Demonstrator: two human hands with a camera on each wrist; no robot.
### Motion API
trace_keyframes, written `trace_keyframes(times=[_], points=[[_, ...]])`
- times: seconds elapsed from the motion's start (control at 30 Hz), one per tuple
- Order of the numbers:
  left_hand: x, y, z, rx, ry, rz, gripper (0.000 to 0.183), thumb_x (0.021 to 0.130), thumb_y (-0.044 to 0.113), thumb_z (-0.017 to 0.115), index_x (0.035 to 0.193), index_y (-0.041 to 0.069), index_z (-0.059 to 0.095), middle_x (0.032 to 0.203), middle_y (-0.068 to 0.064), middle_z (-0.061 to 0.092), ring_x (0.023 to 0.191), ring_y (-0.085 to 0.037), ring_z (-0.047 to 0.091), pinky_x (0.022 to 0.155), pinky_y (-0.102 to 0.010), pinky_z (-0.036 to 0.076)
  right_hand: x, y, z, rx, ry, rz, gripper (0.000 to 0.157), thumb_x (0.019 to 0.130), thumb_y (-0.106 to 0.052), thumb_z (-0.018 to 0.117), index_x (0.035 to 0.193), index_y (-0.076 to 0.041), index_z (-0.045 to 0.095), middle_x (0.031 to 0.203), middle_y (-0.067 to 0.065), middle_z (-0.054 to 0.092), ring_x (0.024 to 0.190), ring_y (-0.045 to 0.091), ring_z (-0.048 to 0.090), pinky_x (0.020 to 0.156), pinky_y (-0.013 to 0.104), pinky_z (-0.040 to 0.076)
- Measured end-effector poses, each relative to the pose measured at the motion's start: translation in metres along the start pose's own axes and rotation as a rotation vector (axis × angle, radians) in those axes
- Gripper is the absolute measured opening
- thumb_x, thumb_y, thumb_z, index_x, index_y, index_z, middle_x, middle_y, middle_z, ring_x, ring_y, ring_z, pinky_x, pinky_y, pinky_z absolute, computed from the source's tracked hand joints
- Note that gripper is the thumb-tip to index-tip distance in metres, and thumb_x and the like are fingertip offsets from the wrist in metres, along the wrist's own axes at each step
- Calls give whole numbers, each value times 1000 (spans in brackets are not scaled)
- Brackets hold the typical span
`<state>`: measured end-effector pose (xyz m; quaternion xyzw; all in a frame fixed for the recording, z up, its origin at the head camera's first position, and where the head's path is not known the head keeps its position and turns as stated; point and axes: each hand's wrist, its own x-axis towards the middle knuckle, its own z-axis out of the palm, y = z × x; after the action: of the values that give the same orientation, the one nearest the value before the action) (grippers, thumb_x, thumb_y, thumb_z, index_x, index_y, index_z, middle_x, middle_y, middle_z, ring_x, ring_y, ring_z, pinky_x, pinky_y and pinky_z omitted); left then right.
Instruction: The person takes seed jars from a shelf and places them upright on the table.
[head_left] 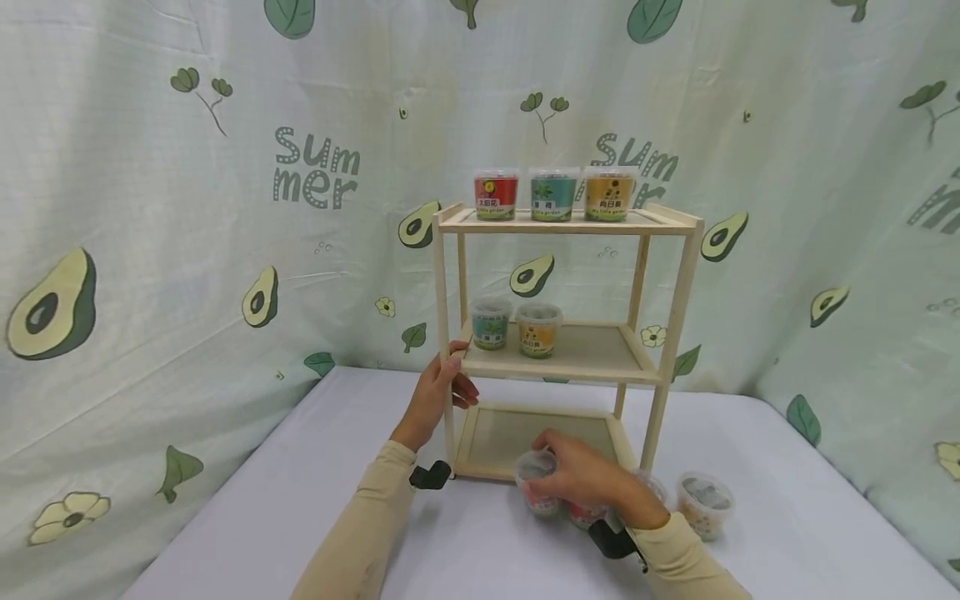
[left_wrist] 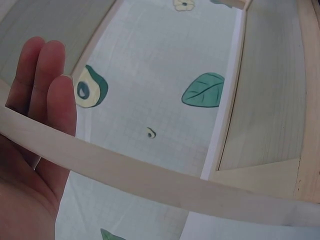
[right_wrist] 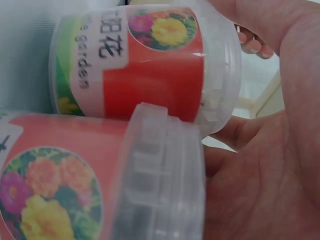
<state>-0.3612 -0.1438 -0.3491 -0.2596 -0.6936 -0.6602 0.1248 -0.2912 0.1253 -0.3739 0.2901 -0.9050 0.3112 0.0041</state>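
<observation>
Red-labelled cup: in the head view, low in front of the rack, near its bottom shelf; whether its base meets the white table cannot be told. Long axis close to vertical with a slight lean, rim end up, base down.

Right hand: clamped on the cup near its rim, reaching in from the right, back of the hand uppermost. Left hand: well apart from the right, raised at the rack's left front post, beside the middle shelf; fingers extended past the post, holding no cup.

View comparison: the head view mostly hides the gripped cup's label; the right wrist view shows its flower photo and "garden" lettering, axis running sideways across that frame, rim end to the right. A second red-labelled cup fills the near corner there, but is largely covered by the right hand from the head. The left wrist view alone shows three fingers nearly straight.
</observation>
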Motion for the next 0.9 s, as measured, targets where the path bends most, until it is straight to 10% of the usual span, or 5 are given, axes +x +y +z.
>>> trace_keyframes(times=[0.9], points=[[1,0,-1,27,-5,7,47,107,47,42,144,19,47,82,-21,66,71,-33,69,65,-42,57,-2,-3,-4,-81,-56,46,65,76,-44,83,122,-5,59,104,4,65,89,16,58,81,42,50]])
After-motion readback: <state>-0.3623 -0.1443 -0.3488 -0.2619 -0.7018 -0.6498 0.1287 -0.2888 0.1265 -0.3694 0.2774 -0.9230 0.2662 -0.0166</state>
